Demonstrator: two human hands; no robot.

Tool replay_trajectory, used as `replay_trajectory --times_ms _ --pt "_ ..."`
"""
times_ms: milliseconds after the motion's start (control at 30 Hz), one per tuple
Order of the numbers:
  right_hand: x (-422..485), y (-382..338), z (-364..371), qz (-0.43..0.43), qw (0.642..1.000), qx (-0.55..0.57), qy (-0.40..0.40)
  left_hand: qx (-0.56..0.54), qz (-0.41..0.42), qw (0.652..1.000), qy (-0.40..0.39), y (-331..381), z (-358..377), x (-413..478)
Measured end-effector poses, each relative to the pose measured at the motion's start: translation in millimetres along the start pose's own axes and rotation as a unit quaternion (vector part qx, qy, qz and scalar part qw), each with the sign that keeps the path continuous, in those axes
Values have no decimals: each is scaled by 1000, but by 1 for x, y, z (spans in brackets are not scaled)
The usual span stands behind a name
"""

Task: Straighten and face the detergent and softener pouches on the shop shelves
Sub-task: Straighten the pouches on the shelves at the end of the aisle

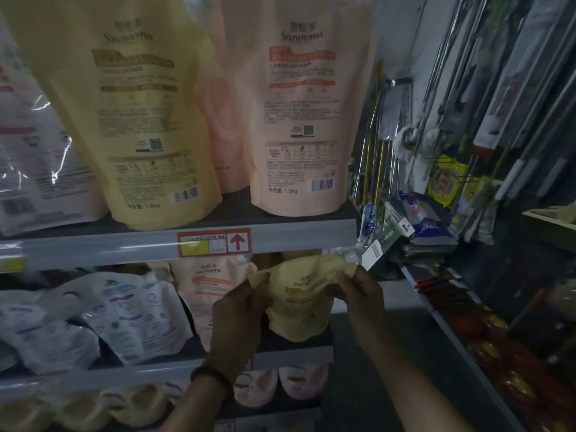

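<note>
Nearest me, just below the red arrow label (214, 243), the left hand (240, 313), a beaded bracelet (212, 378) at its wrist, and the right hand (363, 291) are set apart, each pinching an upper corner of the small yellow pouch (300, 310). The pouch stands at the front of the middle shelf (290, 353), below and a little right of that label. I'd say it will handle like a soft bag of liquid: the film is creased and its top sags between the two grips, so it should slump unless its base sits flat, and the smooth plastic looks likely to slide through loose fingers. The upper corners seem the sensible hold for turning it, with the weight left on the shelf. It is pale yellow, with the brand name and an orange band facing out, and its top edge is crumpled. Directly below the label a pink pouch (205, 285) stands just beside it, and below-left of the label white pouches (137, 310) lean over untidily. Above the label, on the upper shelf, a large yellow pouch (124, 113) and a large pink pouch (302, 113) stand upright, showing fine print and barcodes
</note>
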State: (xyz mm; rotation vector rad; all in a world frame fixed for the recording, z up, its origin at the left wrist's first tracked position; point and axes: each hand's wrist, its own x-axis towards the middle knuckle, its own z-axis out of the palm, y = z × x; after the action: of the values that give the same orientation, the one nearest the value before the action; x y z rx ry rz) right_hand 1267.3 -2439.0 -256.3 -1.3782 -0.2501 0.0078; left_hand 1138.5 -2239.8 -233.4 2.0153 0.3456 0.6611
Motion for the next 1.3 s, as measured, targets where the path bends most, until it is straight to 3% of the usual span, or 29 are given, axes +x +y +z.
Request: replay_trajectory --times_ms 567,700,800,1133,1300 --pt "34 14 -10 53 998 -30 5 88 37 995 -19 -6 16 33" --pt "41 13 -10 57 996 -71 -3 182 105 977 -23 -10 16 38" --pt "44 14 -9 57 992 -111 -22 221 110 969 -23 -9 14 40" --pt "32 15 -4 77 994 -72 -25 169 54 983 51 6 8 26" --pt "20 20 1 110 987 -111 34 85 31 994 63 10 -4 15"
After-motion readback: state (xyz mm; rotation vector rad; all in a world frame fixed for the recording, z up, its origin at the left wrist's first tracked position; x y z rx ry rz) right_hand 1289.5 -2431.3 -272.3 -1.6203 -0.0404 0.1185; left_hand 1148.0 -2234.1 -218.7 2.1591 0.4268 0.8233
